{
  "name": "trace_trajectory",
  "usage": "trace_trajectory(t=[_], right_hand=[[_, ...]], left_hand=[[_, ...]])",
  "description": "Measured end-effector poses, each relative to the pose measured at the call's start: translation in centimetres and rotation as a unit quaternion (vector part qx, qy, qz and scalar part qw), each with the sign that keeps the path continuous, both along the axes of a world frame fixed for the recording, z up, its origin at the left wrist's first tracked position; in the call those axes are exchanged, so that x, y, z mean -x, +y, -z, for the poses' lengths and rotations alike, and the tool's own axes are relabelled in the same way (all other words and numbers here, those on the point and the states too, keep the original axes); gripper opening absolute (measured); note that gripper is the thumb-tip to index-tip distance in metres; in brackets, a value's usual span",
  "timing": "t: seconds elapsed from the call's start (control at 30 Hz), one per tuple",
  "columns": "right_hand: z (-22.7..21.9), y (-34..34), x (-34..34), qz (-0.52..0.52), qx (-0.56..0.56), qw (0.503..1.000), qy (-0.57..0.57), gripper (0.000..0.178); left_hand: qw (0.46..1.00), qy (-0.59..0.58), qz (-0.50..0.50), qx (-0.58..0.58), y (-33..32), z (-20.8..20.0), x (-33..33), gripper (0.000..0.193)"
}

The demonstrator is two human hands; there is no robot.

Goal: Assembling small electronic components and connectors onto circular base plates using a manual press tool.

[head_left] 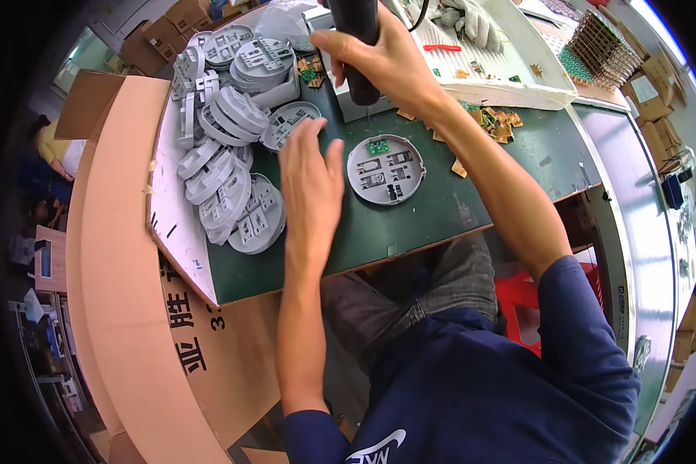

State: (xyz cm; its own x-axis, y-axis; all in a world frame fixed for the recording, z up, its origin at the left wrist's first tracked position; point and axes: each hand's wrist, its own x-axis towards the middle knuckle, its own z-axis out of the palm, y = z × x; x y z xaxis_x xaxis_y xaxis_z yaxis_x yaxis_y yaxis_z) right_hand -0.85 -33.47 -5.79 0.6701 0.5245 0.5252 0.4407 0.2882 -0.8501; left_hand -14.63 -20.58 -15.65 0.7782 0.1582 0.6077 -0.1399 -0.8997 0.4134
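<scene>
Green surface (pixel 448 213) with a heap of grey housings (pixel 224 189), upper left of the frame.
Right hand (pixel 400 68), top centre, wrapped round a black driver (pixel 363 85); left hand (pixel 311 174), left of centre, fingers extended over the heap's edge, contact cannot be told; round grey housing (pixel 385 172), upper centre, lying flat, with a small green circuit board (pixel 378 147) inside.

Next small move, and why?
Probably bring the left hand right, to steady the round grey housing with the green circuit board in it. No hand is holding that housing; the left hand looks open, off to its left, while the right hand grips a black screwdriver-like tool pointing down just beyond its far rim.
</scene>
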Motion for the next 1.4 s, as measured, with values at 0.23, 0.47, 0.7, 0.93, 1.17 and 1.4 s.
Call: trace_trajectory(t=[0.23,0.47,0.7,0.93,1.17,1.4], right_hand=[[-2.4,0.5,1.6,0.045,-0.039,0.998,-0.018,0.036],[0.4,-2.5,2.8,0.167,0.001,0.917,-0.362,0.066],[8.2,-8.9,9.3,0.134,0.37,0.855,-0.337,0.064],[10.9,-9.9,8.7,0.197,0.271,0.842,-0.423,0.039],[5.7,-20.9,6.5,0.404,0.077,0.906,0.101,0.04],[10.0,-45.9,1.7,0.631,0.058,0.755,0.168,0.041]], left_hand=[[0.968,0.1,-0.142,-0.183,1.7,1.1,-1.8,0.004],[0.991,0.028,-0.076,-0.104,-0.2,1.3,2.1,0.006],[0.989,0.011,-0.079,-0.125,-0.7,0.9,4.6,0.01],[0.995,0.085,-0.05,-0.032,-1.4,0.3,5.2,0.028],[0.973,0.205,0.054,-0.093,1.8,-3.5,5.7,0.073],[0.971,0.209,0.03,-0.113,0.1,-2.8,4.2,0.07]])
